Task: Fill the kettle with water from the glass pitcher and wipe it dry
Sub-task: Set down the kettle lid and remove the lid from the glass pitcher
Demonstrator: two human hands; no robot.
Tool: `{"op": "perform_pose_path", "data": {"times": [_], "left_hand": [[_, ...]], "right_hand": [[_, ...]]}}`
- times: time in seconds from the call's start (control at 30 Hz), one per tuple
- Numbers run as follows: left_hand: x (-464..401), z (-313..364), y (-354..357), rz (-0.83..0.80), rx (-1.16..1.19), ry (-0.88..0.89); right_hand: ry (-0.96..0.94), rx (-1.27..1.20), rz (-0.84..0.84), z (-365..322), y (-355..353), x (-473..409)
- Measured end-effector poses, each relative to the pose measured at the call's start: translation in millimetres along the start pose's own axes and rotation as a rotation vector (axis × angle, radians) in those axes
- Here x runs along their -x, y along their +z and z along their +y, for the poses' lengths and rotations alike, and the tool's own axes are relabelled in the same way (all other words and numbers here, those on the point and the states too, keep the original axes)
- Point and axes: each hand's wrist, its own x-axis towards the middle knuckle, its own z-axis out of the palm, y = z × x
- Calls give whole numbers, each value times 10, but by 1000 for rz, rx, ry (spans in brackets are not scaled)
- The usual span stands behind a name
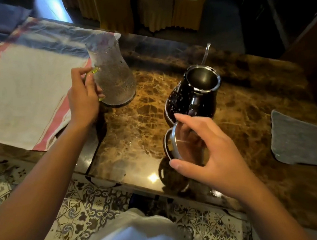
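left hand (pixel 83 94) fingers curled round pitcher (pixel 111 74) handle | right hand (pixel 208 156) fingers spread, pinching kettle lid (pixel 173 141)

left hand (pixel 84 94): fingers curled, gripping | right hand (pixel 208 154): fingers pinching

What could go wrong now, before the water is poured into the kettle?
1. The left hand grips the glass pitcher only at its handle while it tilts; it may slip or spill onto the marble table.
2. The right hand holds the lid loosely near the table edge; it might drop.
3. The kettle mouth is narrow, so water may miss it.
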Motion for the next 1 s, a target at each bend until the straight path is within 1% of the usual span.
{"op": "perform_pose_path", "data": {"times": [0.07, 0.2, 0.33, 0.43, 0.57, 0.8, 0.93, 1.0], "left_hand": [[2, 3, 17, 9, 10, -17], [30, 7, 48, 27, 31, -17], [76, -8, 74, 85, 74, 17], [59, -61, 78, 68, 89, 49], [10, -139, 36, 23, 109, 83], [-29, -198, -26, -50, 157, 115], [-34, -214, -50, -76, 227, 114], [-35, -208, -75, -99, 274, 84]], "right_hand": [[42, 38, 7, 170, 108, 148], [178, 200, 39, 411, 333, 369], [314, 375, 69, 520, 525, 472], [399, 440, 106, 562, 648, 464], [498, 460, 160, 576, 779, 425], [571, 470, 263, 522, 927, 393], [603, 526, 231, 466, 944, 382], [625, 529, 207, 416, 953, 366]]}}
